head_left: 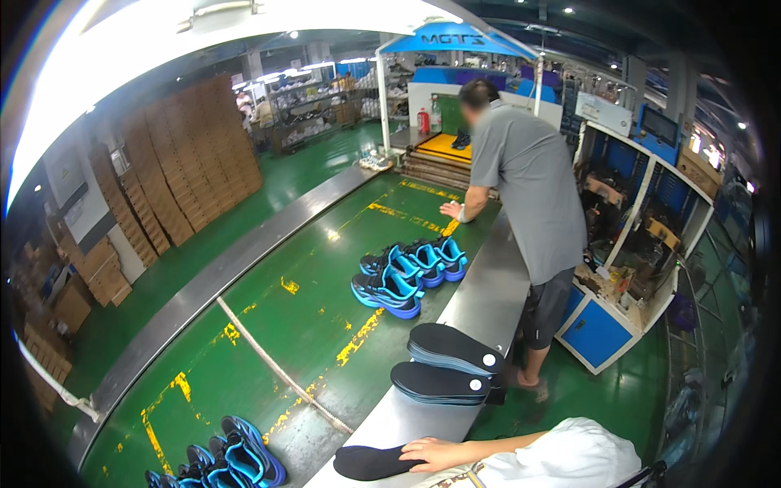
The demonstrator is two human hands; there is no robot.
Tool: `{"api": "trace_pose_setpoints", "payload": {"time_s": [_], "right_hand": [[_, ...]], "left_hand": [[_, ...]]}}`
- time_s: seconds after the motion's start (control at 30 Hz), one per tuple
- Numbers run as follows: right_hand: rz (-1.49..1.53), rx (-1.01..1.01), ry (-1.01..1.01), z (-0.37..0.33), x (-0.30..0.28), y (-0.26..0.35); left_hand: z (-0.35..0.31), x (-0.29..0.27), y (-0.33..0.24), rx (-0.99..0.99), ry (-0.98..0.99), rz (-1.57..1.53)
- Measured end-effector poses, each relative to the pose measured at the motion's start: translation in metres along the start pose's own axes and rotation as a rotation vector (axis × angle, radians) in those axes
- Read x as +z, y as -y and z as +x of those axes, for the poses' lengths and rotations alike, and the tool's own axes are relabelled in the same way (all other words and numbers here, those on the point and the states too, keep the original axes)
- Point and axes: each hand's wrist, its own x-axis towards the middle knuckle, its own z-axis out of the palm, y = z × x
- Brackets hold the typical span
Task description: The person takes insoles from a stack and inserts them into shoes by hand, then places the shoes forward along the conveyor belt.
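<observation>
My right hand [433, 454] reaches in from the lower right, its fingers closed over one end of a black insole [366, 463]. That insole lies low over the metal ledge at the near edge of the conveyor. Just beyond it, two stacks of black insoles [439, 383] with bluish layers beneath rest on the ledge [455, 419]. A white round spot marks the end of each top insole. My left hand is out of view.
Black-and-blue shoes [390, 289] stand on the green conveyor [301, 325], with more shoes [244, 451] nearer. A cord [277, 368] crosses the belt. A co-worker [525, 171] in grey leans over its far end. An open cabinet [626, 244] stands at right, stacked cartons [179, 154] at left.
</observation>
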Motion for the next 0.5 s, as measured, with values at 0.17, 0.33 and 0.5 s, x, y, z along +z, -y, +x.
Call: {"api": "trace_pose_setpoints", "payload": {"time_s": [0.17, 0.33, 0.5], "right_hand": [[-0.362, -0.012, 0.219, 0.008, 0.017, -0.003], [-0.515, -0.131, 0.176, 0.008, 0.039, -0.014], [-0.488, -0.191, 0.144, 0.009, 0.046, -0.029]], "left_hand": [[-0.009, -0.002, -0.002, 0.022, -0.045, 0.025], [-0.013, 0.003, -0.01, 0.026, -0.08, 0.048], [-0.022, 0.001, -0.02, 0.018, -0.135, 0.147]]}}
